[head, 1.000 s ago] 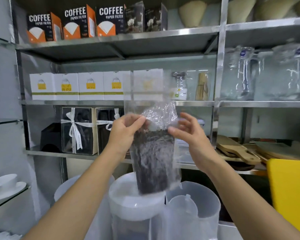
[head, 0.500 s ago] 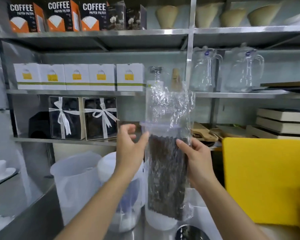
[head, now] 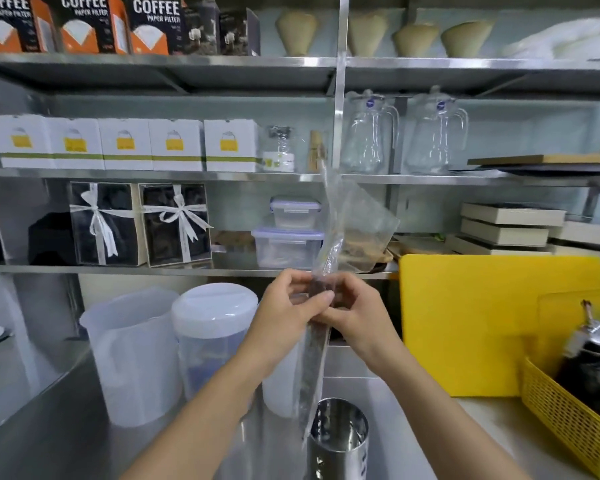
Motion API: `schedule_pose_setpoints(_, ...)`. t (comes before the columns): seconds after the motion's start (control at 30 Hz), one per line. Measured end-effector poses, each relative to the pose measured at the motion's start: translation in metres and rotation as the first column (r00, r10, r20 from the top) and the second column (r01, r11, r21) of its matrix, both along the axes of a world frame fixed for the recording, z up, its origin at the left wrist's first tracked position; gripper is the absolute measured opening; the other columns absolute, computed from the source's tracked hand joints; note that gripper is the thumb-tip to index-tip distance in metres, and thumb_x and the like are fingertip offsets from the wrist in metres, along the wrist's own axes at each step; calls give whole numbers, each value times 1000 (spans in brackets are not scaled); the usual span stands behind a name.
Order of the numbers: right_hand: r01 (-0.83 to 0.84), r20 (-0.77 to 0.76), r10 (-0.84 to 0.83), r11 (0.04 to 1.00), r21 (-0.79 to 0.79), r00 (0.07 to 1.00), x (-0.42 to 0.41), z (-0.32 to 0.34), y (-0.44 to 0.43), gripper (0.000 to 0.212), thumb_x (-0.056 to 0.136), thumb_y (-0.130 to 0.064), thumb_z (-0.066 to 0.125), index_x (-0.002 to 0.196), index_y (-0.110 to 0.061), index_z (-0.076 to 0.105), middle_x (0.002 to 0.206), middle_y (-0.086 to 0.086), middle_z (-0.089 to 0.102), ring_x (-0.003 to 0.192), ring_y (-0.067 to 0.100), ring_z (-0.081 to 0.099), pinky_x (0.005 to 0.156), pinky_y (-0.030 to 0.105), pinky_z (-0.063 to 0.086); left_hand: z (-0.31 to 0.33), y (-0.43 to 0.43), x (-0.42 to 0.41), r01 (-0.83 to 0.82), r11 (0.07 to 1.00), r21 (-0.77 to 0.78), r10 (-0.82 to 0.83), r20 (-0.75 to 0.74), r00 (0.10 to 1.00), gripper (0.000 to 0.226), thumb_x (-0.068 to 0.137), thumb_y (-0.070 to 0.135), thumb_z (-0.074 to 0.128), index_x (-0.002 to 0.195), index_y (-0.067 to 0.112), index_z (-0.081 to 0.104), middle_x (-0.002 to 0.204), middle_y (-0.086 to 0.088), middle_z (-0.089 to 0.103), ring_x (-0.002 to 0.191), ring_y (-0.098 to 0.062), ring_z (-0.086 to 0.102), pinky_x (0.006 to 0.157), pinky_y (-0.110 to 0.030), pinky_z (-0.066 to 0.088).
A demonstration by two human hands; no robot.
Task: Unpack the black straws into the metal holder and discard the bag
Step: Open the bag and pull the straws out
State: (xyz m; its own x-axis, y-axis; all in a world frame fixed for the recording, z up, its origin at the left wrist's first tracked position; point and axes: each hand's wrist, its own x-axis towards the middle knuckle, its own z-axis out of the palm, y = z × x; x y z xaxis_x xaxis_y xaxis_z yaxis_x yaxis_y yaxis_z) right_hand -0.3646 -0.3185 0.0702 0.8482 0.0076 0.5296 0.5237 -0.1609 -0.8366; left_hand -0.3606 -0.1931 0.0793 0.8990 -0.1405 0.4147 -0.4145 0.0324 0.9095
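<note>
While the shiny metal holder (head: 338,441) stands near on the steel counter (head: 66,420), the clear bag (head: 329,258) of black straws (head: 314,362) hangs upright just above its left rim. A little farther up, the left hand (head: 293,313) and right hand (head: 355,313) meet around the bag's middle, fingers pinched shut on the plastic. Beyond them, white plastic jugs (head: 132,358) stand to the left, a yellow board (head: 475,323) leans to the right, and shelves (head: 153,176) of boxes fill the far wall.

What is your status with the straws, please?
Left grip and right grip pinching the clear plastic bag of black straws. Shiny metal holder directly below. Nothing blocking.
</note>
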Motion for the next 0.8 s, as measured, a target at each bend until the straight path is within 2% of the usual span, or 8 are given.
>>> schedule_pose_setpoints(0.07, -18, -10, 18, 1000, 16, 1000, -4, 0, -6, 38, 60, -14, 80, 95, -12, 64, 94, 19, 69, 93, 37, 64, 82, 49, 55, 3, 2, -5, 8, 1000, 3, -8, 9, 1000, 13, 83, 8, 63, 93, 16, 61, 95, -10, 69, 83, -19, 67, 73, -29, 57)
schedule_pose_setpoints(0.13, -19, -8, 19, 1000, -8, 1000, -8, -1, -9, 44, 54, -23, 82, 93, -14, 64, 93, 19, 68, 92, 38, 64, 83, 52, 54, 4, 3, -9, 31, 999, 15, -31, 12, 999, 9, 85, 11, 61, 94, 14, 62, 87, -7, 70, 75, -15, 66, 69, -27, 56)
schedule_pose_setpoints(0.27, -47, 2, 48, 997, -63, 999, -14, -3, -8, 38, 65, -5, 78, 97, -7, 58, 98, 18, 65, 95, 35, 63, 75, 41, 58, 1, -3, -15, 30, 996, 82, -31, 16, 999, 33, 68, 28, 77, 94, 15, 61, 92, -6, 72, 85, -18, 70, 77, -36, 57)
schedule_pose_setpoints(0.37, -49, 17, 51, 992, -116, 999, -19, -3, -8, 40, 63, -7, 81, 96, -8, 59, 91, 14, 66, 87, 27, 61, 75, 33, 53, 2, -3, -18, -48, 995, 86, 44, 55, 998, 6, 81, 16, 67, 82, 16, 61, 78, -2, 70, 72, -13, 67, 69, -31, 56)
schedule_pose_setpoints(0.43, -53, 28, 57, 993, -109, 998, -23, -1, -10, 32, 67, -12, 79, 93, -7, 60, 83, 9, 63, 76, 17, 58, 72, 28, 50, 4, -2, -21, -9, 997, 70, 6, 39, 999, 9, 88, 14, 58, 80, 18, 61, 72, 2, 68, 63, -4, 65, 58, -20, 53)
schedule_pose_setpoints(0.5, -79, 17, 80, 995, -65, 997, -24, -2, -14, 21, 73, -13, 75, 89, -7, 62, 79, 5, 62, 74, 14, 56, 71, 29, 48, 3, -1, -23, 21, 996, 87, -24, 30, 999, 13, 90, 16, 55, 79, 19, 61, 70, 4, 68, 60, -1, 64, 53, -17, 49)
schedule_pose_setpoints(0.6, -101, 9, 102, 994, -38, 995, -24, -6, -21, 12, 77, -10, 71, 86, -9, 64, 80, 9, 62, 75, 18, 56, 73, 36, 49, 0, -2, -23, 29, 995, 90, -32, 33, 999, 12, 87, 16, 59, 76, 19, 63, 72, 1, 71, 66, -8, 67, 60, -25, 53)
schedule_pose_setpoints(0.8, -136, -46, 139, 988, 69, 989, -27, -8, -33, 15, 72, -11, 75, 82, -6, 64, 80, 13, 61, 75, 20, 57, 74, 36, 48, -2, -4, -18, 50, 996, 70, -52, 29, 998, 17, 81, 11, 66, 66, 21, 65, 66, 3, 73, 64, -10, 69, 60, -29, 56)
